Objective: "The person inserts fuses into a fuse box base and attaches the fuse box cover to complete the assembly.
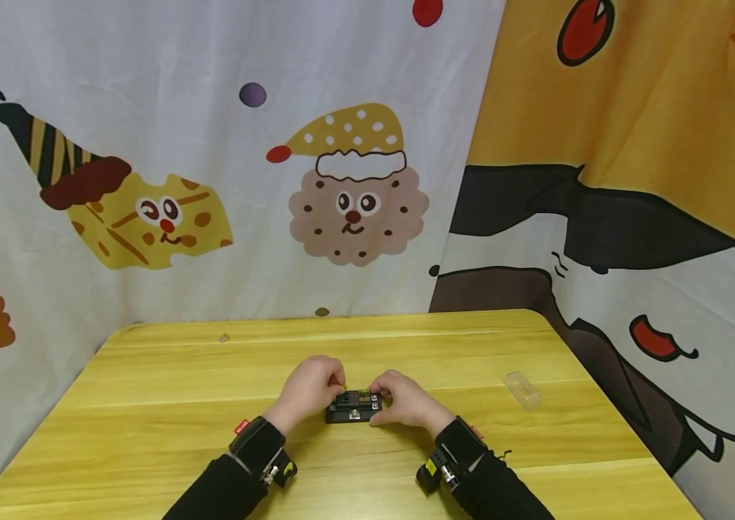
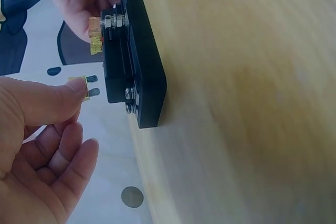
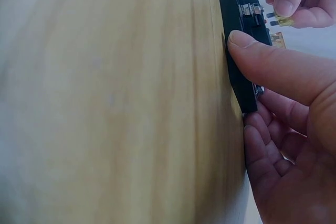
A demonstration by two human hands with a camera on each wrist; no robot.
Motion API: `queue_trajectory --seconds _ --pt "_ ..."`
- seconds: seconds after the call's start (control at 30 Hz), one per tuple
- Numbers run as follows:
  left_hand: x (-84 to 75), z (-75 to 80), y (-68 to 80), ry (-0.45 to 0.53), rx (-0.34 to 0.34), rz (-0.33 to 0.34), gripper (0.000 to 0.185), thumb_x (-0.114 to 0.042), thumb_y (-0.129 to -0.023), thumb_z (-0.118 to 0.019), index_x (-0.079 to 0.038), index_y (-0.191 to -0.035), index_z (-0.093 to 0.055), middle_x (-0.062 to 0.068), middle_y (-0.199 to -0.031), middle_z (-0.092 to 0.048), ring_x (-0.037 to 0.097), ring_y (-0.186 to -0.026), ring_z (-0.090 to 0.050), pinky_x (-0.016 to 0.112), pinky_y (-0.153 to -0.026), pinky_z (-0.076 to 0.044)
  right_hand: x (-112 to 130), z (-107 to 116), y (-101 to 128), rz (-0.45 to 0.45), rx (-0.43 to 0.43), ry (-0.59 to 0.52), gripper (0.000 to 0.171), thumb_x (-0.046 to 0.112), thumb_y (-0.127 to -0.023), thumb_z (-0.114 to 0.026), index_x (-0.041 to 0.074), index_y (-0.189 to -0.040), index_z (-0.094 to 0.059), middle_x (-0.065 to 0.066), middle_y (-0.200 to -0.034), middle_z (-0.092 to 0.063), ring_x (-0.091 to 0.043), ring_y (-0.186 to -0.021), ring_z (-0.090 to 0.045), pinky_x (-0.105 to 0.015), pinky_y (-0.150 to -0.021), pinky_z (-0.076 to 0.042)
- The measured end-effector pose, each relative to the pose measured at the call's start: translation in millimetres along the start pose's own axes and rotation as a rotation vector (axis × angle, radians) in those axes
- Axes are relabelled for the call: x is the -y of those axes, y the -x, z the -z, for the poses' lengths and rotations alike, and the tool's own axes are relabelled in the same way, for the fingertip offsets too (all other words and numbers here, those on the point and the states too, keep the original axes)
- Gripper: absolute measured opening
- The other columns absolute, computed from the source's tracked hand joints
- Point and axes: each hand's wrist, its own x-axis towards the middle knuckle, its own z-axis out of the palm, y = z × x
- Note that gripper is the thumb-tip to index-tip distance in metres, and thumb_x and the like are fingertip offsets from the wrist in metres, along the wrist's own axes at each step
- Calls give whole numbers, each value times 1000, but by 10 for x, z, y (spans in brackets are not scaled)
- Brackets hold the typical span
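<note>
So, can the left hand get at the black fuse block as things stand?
Probably yes: the left hand pinches a yellow fuse, prongs facing the black fuse block, nothing visible between them.

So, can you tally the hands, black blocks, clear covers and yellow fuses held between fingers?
Hands: 2 (left hand, right hand)
Black block: 1
Clear cover: 1
Held yellow fuse: 1
Total: 5

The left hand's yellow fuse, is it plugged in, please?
Out: the left hand pinches the fuse, prongs bare, apart from the black block.
</note>
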Motion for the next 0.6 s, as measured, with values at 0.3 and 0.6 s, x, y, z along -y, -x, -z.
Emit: queue_trajectory --seconds 0.3,0.6 --pt "-23 -22 1 -3 17 2 26 -4 -77 -82 -18 -71 -62 -9 -69 -53 9 -65 -48 28 -61 -43 -2 -5 3 3 2 5 42 20 -74 -89 8 -107 -66 2 -103 -55 -18 -94 -55 -36 -87 -47" --pt "-15 -59 26 3 7 -12 25 0 -76 -82 -16 -72 -63 -8 -70 -55 8 -65 -50 28 -62 -45 -16 -2 5 5 -5 14 42 21 -74 -89 9 -107 -66 2 -104 -56 -17 -95 -55 -37 -88 -47"
